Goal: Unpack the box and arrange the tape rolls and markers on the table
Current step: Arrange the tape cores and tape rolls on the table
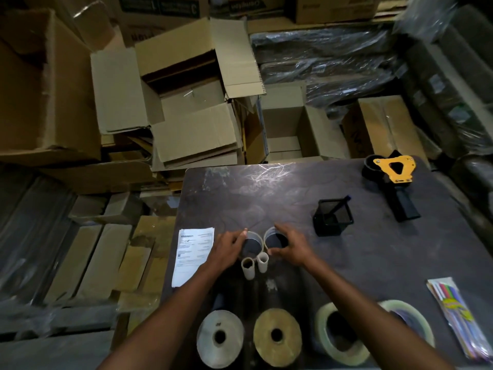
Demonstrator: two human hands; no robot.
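A person's left hand point(226, 245) and right hand point(292, 247) each curled around a thin clear tape ring, the left-side ring point(252, 245) and the right-side ring point(274, 240), set side by side and nearly touching at mid-table on the dark worn tabletop point(373, 249). Two small pale cardboard cores point(254, 265) stood just in front. Four wider tape rolls point(277, 337) lined the near edge; a clear packet of coloured markers point(458, 316) lay to the right. Nudging the rings closer risked toppling the upright cores, which looked light and unsteady.
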